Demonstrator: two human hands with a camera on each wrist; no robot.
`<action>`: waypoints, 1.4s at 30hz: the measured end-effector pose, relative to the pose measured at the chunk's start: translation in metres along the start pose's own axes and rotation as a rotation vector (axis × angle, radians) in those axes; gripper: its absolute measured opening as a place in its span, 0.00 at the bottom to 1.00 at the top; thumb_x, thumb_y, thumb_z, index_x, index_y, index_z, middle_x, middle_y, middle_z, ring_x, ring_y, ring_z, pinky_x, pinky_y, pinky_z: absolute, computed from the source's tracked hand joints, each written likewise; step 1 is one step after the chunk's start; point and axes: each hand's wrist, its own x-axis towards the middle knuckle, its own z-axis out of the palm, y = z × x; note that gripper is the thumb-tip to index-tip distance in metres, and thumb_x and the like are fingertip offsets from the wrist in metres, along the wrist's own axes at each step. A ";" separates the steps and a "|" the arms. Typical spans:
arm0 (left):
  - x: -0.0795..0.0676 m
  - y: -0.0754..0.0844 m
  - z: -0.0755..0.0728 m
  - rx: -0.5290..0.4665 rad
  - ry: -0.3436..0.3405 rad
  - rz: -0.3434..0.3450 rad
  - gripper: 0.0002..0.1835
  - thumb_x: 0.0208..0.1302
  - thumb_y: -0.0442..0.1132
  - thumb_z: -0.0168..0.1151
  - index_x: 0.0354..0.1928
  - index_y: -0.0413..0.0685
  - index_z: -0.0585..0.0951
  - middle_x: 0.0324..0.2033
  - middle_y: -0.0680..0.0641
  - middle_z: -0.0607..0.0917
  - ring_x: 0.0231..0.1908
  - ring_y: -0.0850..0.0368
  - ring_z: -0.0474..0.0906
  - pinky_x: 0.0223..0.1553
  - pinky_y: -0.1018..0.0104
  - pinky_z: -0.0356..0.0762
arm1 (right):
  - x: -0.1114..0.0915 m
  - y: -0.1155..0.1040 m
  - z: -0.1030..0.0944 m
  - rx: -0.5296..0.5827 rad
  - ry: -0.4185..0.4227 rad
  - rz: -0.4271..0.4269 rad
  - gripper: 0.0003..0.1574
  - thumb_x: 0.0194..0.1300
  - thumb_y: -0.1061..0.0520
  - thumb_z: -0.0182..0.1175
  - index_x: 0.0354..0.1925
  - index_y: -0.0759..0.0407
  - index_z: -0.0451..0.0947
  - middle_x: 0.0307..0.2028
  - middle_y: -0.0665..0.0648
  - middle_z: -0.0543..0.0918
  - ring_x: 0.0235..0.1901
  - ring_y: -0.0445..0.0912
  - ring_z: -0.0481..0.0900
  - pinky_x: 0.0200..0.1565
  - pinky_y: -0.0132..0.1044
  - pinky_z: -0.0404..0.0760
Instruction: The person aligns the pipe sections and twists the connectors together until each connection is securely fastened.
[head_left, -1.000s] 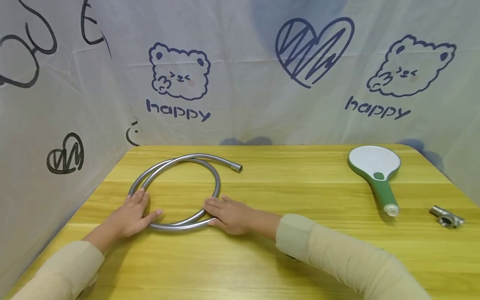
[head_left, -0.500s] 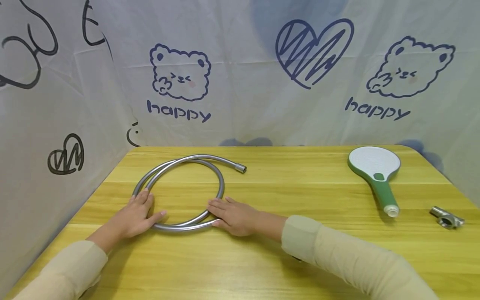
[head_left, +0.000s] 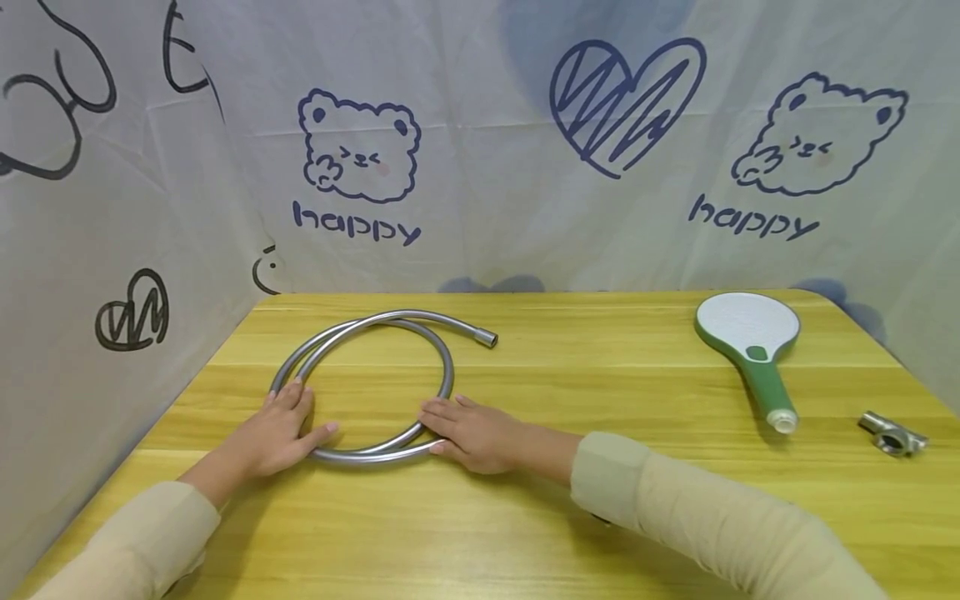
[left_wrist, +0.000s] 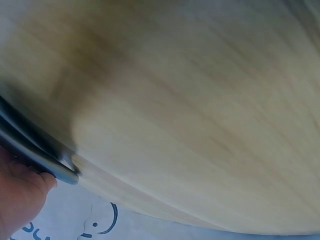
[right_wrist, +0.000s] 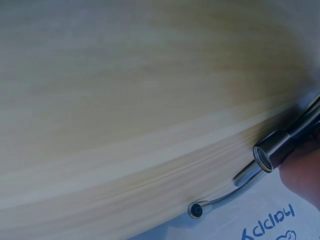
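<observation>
A silver shower hose [head_left: 447,367] lies coiled in a loop on the left half of the wooden table. Its far end fitting [head_left: 486,337] points right. My left hand [head_left: 273,437] rests on the loop's left side, fingers extended across the hose and thumb pointing inward. On the lower right of the coil lies my right hand [head_left: 480,437], its outstretched fingers touching the hose. In the right wrist view, a threaded end nut [right_wrist: 272,150] shows beside that hand's thumb; the head view hides this end beneath the hand. The left wrist view shows hose strands [left_wrist: 35,150] above the thumb.
A green and white handheld shower head [head_left: 761,367] lies face up at the right of the table. Nearer the right edge is a small metal fitting [head_left: 892,435] with a ring. White cloth [head_left: 480,167] with drawings hangs behind and at the left.
Both hands and the coiled hose have slid slightly to the right across the table. The shower head and the metal fitting have stayed where they were.
</observation>
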 end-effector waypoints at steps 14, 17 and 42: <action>0.001 0.005 -0.003 -0.028 -0.001 0.018 0.45 0.67 0.62 0.43 0.64 0.21 0.56 0.66 0.22 0.50 0.67 0.29 0.45 0.65 0.38 0.43 | -0.007 0.004 -0.001 -0.025 -0.006 0.017 0.33 0.74 0.47 0.37 0.71 0.58 0.50 0.72 0.56 0.53 0.72 0.46 0.47 0.71 0.43 0.46; 0.001 0.008 -0.004 -0.015 0.009 0.030 0.45 0.67 0.61 0.43 0.63 0.21 0.58 0.65 0.22 0.51 0.67 0.28 0.46 0.65 0.38 0.45 | -0.008 0.005 -0.001 -0.028 -0.001 0.012 0.33 0.74 0.47 0.37 0.71 0.58 0.50 0.71 0.56 0.53 0.72 0.47 0.47 0.71 0.44 0.46; 0.003 0.019 0.001 0.002 0.012 0.052 0.44 0.67 0.61 0.42 0.62 0.22 0.60 0.65 0.22 0.53 0.67 0.30 0.47 0.66 0.39 0.46 | -0.023 0.010 0.001 -0.029 0.022 -0.021 0.33 0.74 0.48 0.38 0.70 0.61 0.51 0.71 0.59 0.54 0.71 0.50 0.50 0.70 0.47 0.49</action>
